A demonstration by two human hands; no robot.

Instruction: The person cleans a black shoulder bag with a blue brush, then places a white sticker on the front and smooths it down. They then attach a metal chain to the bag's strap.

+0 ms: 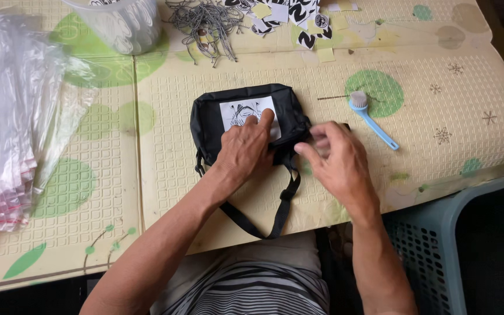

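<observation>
A small black pouch bag (pixel 208 119) with a black strap (pixel 275 219) lies on a pale yellow foam mat (pixel 415 157). A white patch with a black drawing (pixel 237 111) sits on its front. My left hand (pixel 246 146) presses flat on the pouch, its fingertips resting on the patch. My right hand (pixel 336 160) is at the pouch's right end, fingers curled and blurred; what they pinch is hidden. A blue brush with a white head (pixel 371 119) lies just right of that hand.
A stack of clear plastic bags (pixel 7 122) fills the left side. A white tub (pixel 126 23), a heap of grey cords (pixel 205 23) and black-and-white patches (pixel 293 14) lie at the far edge. A blue-grey perforated basket (pixel 438 245) stands at the lower right.
</observation>
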